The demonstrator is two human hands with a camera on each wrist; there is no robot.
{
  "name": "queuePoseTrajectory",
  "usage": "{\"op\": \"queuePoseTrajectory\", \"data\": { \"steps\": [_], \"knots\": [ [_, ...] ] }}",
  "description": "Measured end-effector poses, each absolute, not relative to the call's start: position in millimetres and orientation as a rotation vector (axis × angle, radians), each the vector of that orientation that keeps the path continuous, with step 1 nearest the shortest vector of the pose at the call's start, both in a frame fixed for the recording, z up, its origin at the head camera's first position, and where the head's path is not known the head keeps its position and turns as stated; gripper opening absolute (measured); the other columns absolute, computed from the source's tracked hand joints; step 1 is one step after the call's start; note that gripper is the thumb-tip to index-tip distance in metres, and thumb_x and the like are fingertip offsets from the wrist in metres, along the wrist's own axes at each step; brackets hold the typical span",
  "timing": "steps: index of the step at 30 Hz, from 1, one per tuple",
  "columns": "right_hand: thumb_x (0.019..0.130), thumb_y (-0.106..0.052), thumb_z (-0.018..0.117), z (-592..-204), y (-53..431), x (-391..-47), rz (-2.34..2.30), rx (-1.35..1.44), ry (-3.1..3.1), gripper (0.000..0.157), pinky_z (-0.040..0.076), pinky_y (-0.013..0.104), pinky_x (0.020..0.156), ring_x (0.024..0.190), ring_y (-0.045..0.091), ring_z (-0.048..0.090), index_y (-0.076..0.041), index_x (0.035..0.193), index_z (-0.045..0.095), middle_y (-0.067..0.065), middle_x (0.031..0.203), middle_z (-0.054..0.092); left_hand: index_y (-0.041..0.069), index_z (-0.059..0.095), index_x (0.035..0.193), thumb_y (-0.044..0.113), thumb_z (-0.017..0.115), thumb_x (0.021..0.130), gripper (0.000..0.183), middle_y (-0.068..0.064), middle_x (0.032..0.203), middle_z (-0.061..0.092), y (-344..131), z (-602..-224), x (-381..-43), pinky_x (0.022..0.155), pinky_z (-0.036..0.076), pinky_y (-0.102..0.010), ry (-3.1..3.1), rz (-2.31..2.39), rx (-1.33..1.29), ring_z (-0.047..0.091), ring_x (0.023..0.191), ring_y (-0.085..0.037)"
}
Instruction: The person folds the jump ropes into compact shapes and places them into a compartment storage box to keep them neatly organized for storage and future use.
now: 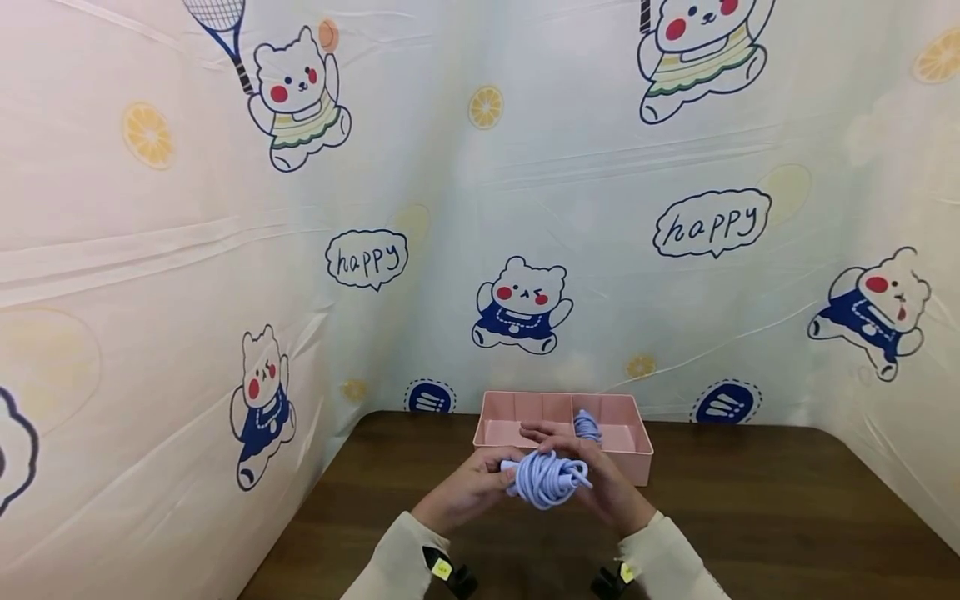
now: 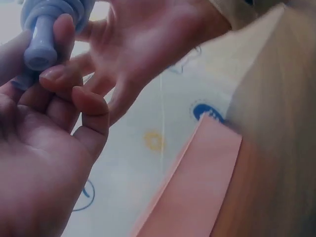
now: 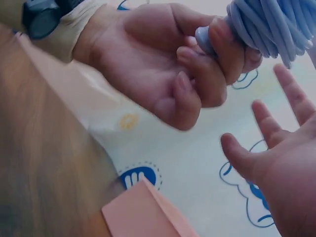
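Note:
A light blue jump rope, wound into a thick bundle, is held up over the near side of the table. My left hand pinches its handle end between thumb and fingers. In the left wrist view the flared handle tip sticks out between those fingers. My right hand is at the bundle's right and far side, its fingers extended; the right wrist view shows several of them spread below the coils. Part of the right hand is hidden behind the rope.
Behind the hands stands a pink divided box on the dark wooden table. A second wound blue rope lies in its right compartment. A printed cloth hangs at the back and sides.

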State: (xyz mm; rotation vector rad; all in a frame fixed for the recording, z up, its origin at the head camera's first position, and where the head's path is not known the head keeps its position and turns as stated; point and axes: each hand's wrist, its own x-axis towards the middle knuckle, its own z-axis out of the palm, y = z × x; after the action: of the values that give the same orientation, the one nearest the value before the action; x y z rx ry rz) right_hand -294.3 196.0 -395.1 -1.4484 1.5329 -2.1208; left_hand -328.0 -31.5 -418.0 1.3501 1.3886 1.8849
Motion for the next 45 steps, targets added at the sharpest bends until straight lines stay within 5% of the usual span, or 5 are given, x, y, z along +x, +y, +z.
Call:
{"op": "queuePoseTrajectory", "data": {
  "steps": [8, 13, 28, 40, 45],
  "knots": [
    [0.088, -0.059, 0.058, -386.0, 200.1, -295.8, -1.97, -1.654, 1.635, 0.069, 0.032, 0.042, 0.108, 0.141, 0.036, 0.024, -0.01, 0.136, 0.054, 0.02, 0.152, 0.032, 0.019, 0.066, 0.118, 0.022, 0.045, 0.104, 0.025, 0.002, 0.113, 0.06, -27.5, -410.5, -317.4, 0.091, 0.046, -0.03, 1.182, 1.925, 1.281, 0.052, 0.104, -0.016],
    [0.084, -0.042, 0.073, -377.0, 198.4, -294.6, -1.995, -1.666, 1.698, 0.061, 0.031, 0.041, 0.109, 0.139, 0.035, 0.03, -0.01, 0.134, 0.057, 0.019, 0.145, 0.044, 0.02, 0.065, 0.122, 0.024, 0.047, 0.104, 0.026, 0.002, 0.117, 0.06, -19.6, -407.7, -312.9, 0.093, 0.044, -0.031, 1.03, 1.944, 1.273, 0.053, 0.107, -0.015],
    [0.09, -0.019, 0.07, -389.7, 187.4, -296.4, -2.522, -1.372, 1.576, 0.038, 0.05, 0.03, 0.089, 0.106, 0.017, 0.059, -0.017, 0.127, 0.066, 0.004, 0.119, 0.065, 0.018, 0.053, 0.131, 0.024, 0.035, 0.107, 0.03, 0.008, 0.097, 0.057, 5.7, -418.1, -304.9, 0.073, 0.036, -0.023, 0.803, 2.012, 1.191, 0.04, 0.072, -0.01],
    [0.092, -0.005, 0.065, -385.1, 191.1, -302.4, -2.556, -1.334, 1.572, 0.039, 0.049, 0.028, 0.091, 0.106, 0.016, 0.06, -0.015, 0.13, 0.064, 0.004, 0.12, 0.065, 0.014, 0.053, 0.131, 0.016, 0.029, 0.108, 0.034, 0.0, 0.102, 0.058, -4.4, -420.2, -316.8, 0.072, 0.04, -0.024, 1.138, 2.076, 1.156, 0.047, 0.081, -0.012],
    [0.094, -0.002, 0.062, -386.5, 192.2, -303.1, -2.544, -1.262, 1.616, 0.04, 0.049, 0.03, 0.091, 0.107, 0.017, 0.06, -0.013, 0.132, 0.062, 0.005, 0.121, 0.063, 0.009, 0.053, 0.128, 0.023, 0.043, 0.105, 0.028, -0.007, 0.104, 0.057, -22.2, -414.8, -323.2, 0.076, 0.046, -0.03, 1.615, 1.982, 1.05, 0.051, 0.087, -0.021]
  ]
}}
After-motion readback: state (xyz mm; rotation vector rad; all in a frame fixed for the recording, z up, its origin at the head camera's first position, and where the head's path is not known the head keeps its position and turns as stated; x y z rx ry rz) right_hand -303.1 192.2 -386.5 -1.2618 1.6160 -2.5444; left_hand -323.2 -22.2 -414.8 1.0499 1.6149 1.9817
